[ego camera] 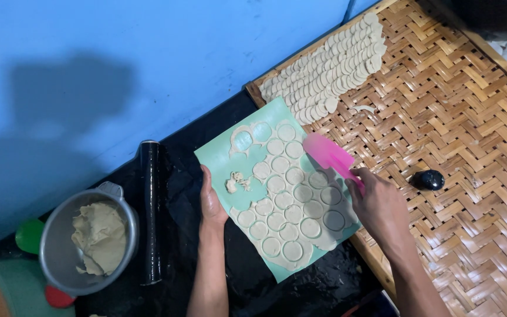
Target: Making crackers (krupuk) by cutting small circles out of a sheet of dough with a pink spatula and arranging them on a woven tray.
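A pale green mat [218, 154] lies on a black surface, covered by a rolled dough sheet [291, 211] cut into several rounds. My left hand [210, 202] rests flat on the mat's left edge, fingers together, holding nothing. My right hand [379, 205] grips the handle of a pink spatula [328, 154], whose blade lies over the dough rounds near the mat's right side. A few dough scraps [236, 182] sit on the bare patch of the mat by my left hand.
A woven bamboo tray [459, 135] at right carries several rows of cut dough rounds [330, 67] and a dark round object [429, 179]. A black rolling pin [151, 211] and a metal bowl with dough [92, 238] sit at left, against a blue wall.
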